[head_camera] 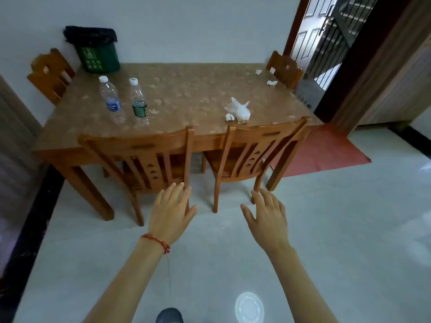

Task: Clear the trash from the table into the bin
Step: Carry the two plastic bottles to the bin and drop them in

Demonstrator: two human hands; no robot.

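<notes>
Your left hand [171, 212] and right hand [268, 216] hover low in the frame, fingers spread, holding nothing. On the bench [186, 94], the green bin [99, 54] stands upper left, two plastic bottles [112, 102] just right of it, and crumpled tissues [240, 110] lie right of centre, with smaller scraps [271, 83] upper right.

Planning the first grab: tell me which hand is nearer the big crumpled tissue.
Right. The right hand hangs below the big crumpled tissue, slightly right; the left hand is farther left.
</notes>
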